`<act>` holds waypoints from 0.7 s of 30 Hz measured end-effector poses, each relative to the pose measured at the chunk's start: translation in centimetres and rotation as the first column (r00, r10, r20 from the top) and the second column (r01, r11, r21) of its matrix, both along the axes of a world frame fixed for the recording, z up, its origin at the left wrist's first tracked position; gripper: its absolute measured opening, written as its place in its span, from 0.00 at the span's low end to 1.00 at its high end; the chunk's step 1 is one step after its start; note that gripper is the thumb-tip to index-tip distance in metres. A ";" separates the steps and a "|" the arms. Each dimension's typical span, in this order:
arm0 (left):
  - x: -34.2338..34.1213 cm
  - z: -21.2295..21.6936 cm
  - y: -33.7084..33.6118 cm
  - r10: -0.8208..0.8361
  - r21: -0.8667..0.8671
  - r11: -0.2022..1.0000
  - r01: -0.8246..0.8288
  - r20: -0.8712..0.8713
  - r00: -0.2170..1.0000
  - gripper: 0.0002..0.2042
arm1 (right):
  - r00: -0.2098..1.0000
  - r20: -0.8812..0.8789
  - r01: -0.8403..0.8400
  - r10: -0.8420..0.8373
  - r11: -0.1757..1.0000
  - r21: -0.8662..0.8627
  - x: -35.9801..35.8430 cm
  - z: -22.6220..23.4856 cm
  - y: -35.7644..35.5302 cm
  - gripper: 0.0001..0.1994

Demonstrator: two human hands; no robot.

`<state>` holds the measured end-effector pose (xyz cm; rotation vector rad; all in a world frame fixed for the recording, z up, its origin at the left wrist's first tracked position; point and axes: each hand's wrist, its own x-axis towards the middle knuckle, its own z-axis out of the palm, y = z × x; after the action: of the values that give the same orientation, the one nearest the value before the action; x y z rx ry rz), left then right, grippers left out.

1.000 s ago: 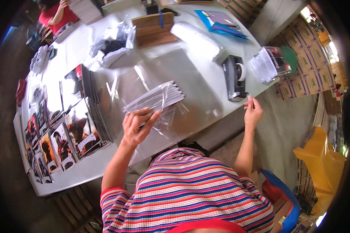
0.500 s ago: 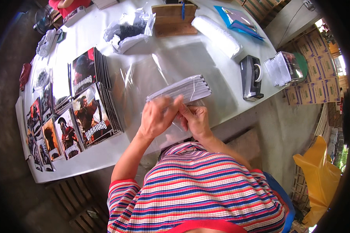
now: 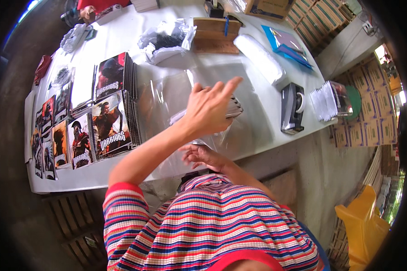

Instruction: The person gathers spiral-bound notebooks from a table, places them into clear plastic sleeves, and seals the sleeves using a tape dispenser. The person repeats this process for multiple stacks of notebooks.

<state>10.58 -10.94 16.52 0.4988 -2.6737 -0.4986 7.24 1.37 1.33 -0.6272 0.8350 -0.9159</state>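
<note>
My left hand is raised with fingers spread, hovering just over a small stack of spiral notebooks that lies in a clear plastic bag on the white table. It holds nothing. My right hand is lower, at the table's near edge, with bent fingers on the bag's near end; whether it grips the plastic is unclear. My left forearm hides part of the bag and most of the stack.
Notebooks with warrior covers lie in rows on the left. A black tape dispenser, white paper stack, white roll, blue folders, wooden box and crumpled bags lie around. Another person is at the far end.
Both hands were together on the bagged stack. My left hand has lifted off it and opened, while my right hand has drawn back toward the table's near edge.
</note>
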 end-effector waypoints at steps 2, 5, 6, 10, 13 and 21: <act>2.5 2.0 0.3 0.155 0.331 0.938 -0.106 -0.127 0.980 0.46 | 0.868 0.447 0.221 -0.217 0.974 0.044 -0.4 -2.4 0.3 0.46; 9.0 -1.2 0.8 0.254 0.628 0.769 0.120 -0.473 0.844 0.50 | 0.605 0.725 0.521 -0.330 0.852 -0.048 -2.4 -4.5 -1.2 0.42; 10.8 -2.4 1.2 0.210 0.465 0.884 -0.046 -0.307 0.928 0.48 | 0.646 0.644 0.614 -0.409 0.780 -0.120 -3.8 -4.0 -1.5 0.38; 10.4 -9.7 4.8 0.454 0.314 0.859 -0.404 -0.104 0.885 0.41 | 0.847 0.418 0.463 -0.330 0.843 -0.274 -12.5 -3.9 -0.3 0.39; 10.2 -16.0 4.1 0.458 0.518 0.781 -0.349 -0.095 0.884 0.42 | 0.876 -0.245 0.276 -0.416 0.848 -0.452 -11.2 0.9 -0.7 0.47; 8.5 -4.0 2.1 0.113 0.030 0.993 -0.115 -0.531 0.840 0.47 | 0.356 -0.757 -0.401 -0.548 0.642 -0.653 -11.3 15.9 -1.0 0.47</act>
<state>19.05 -8.79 12.56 0.4372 -2.0968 -0.5096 -4.09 0.38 17.20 -2.1029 1.5352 -0.9503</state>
